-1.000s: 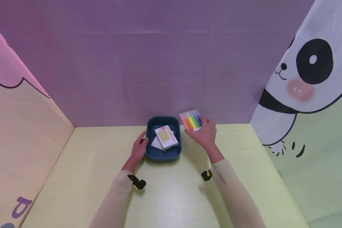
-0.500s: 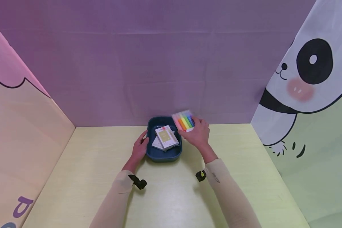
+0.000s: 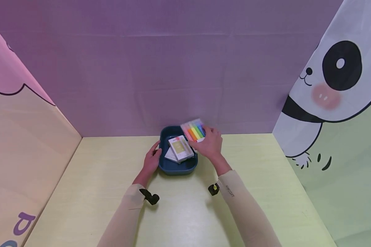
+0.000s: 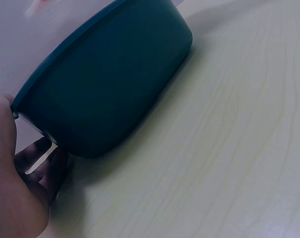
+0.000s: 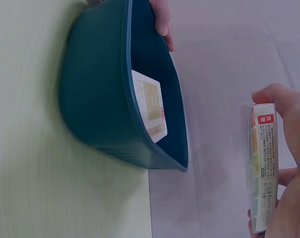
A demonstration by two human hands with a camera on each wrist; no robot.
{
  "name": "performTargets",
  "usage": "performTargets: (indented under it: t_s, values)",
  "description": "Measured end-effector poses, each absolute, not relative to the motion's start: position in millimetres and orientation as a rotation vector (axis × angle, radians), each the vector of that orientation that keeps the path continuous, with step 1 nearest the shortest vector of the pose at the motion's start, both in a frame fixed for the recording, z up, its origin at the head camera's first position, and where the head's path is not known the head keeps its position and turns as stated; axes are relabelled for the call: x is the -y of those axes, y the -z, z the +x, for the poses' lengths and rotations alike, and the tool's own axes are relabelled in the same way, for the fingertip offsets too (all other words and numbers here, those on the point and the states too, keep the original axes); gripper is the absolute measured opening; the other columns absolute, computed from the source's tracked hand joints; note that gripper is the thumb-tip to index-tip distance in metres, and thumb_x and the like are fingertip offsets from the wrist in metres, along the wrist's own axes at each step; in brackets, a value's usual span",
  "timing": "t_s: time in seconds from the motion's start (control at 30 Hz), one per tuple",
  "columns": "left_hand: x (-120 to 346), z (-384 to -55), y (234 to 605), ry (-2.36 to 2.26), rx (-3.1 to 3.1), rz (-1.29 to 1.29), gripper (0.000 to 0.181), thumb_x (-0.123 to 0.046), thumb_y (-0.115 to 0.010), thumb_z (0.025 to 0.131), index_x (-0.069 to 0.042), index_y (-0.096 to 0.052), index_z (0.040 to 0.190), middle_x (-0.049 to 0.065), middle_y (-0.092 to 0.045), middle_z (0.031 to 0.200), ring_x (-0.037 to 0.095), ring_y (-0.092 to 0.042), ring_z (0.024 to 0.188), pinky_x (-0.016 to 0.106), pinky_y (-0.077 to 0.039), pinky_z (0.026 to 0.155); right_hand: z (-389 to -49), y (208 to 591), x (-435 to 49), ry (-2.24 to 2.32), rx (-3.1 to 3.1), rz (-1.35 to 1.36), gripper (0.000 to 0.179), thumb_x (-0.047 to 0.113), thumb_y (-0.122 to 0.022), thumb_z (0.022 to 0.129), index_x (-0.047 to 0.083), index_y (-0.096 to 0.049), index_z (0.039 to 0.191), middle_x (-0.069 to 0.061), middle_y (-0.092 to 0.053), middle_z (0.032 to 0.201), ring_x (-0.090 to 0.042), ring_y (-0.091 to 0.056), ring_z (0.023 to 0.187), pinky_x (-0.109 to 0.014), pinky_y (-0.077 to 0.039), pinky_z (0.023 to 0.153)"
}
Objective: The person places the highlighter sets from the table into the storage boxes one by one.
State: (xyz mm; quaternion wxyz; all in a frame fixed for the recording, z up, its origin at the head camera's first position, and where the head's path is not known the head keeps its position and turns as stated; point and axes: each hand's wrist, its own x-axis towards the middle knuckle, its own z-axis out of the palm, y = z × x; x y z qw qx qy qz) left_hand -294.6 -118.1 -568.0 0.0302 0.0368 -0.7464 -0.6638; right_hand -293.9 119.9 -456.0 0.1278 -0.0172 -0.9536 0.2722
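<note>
My right hand (image 3: 209, 144) holds a flat clear pack of rainbow-coloured sticks (image 3: 195, 131) above the back right corner of a dark blue plastic bin (image 3: 177, 170). In the right wrist view a white printed side of the pack (image 5: 265, 163) faces the camera, with the thumb at its upper end and fingers behind it. My left hand (image 3: 151, 159) grips the bin's left side, fingertips at the rim and against the outer wall. Inside the bin, a white box with a gold panel (image 3: 181, 148) lies across another white item (image 3: 170, 155), which is partly hidden.
The bin stands on a pale wood table (image 3: 179, 212), close to a purple backdrop (image 3: 173, 68). Printed side panels rise at both sides, the right panel (image 3: 343, 154) showing a panda. Small black cameras (image 3: 214, 189) are strapped at both wrists.
My right hand has carried the pack leftward, from beside the bin to over its back right corner. The left hand and the bin stay in place.
</note>
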Motion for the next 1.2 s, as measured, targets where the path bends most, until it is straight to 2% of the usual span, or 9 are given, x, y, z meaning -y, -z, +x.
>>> performTargets:
  t_s: [0.47,0.73,1.2]
  values:
    - [123,-303,565,2.017,2.325,0.125,0.044,-0.021,-0.048,0.103,-0.020,-0.045,0.147,0.021,-0.054,0.131,0.033,-0.050,0.117,0.047,-0.035,0.104,-300,452,-95,-0.807,2.799,-0.026,0.088,0.057,-0.076,0.071,0.016,-0.046,0.143,-0.014,-0.046,0.128,-0.029,-0.038,0.114,-0.046,-0.042,0.090]
    - [123,-303,569,2.021,2.340,0.075,0.044,-0.019,-0.048,0.103,-0.017,-0.045,0.147,0.022,-0.053,0.134,0.033,-0.050,0.119,0.046,-0.035,0.105,-296,460,-88,-0.804,2.827,-0.019,0.088,0.056,-0.077,0.070,0.017,-0.047,0.143,-0.011,-0.047,0.126,-0.026,-0.039,0.114,-0.044,-0.042,0.091]
    - [122,-300,572,1.999,2.318,0.036,0.045,-0.019,-0.049,0.102,-0.016,-0.045,0.147,0.024,-0.057,0.127,0.034,-0.053,0.114,0.047,-0.038,0.101,-292,469,-77,-0.839,2.838,0.006,0.090,0.059,-0.077,0.069,0.014,-0.047,0.142,-0.012,-0.047,0.127,-0.027,-0.040,0.111,-0.043,-0.043,0.089]
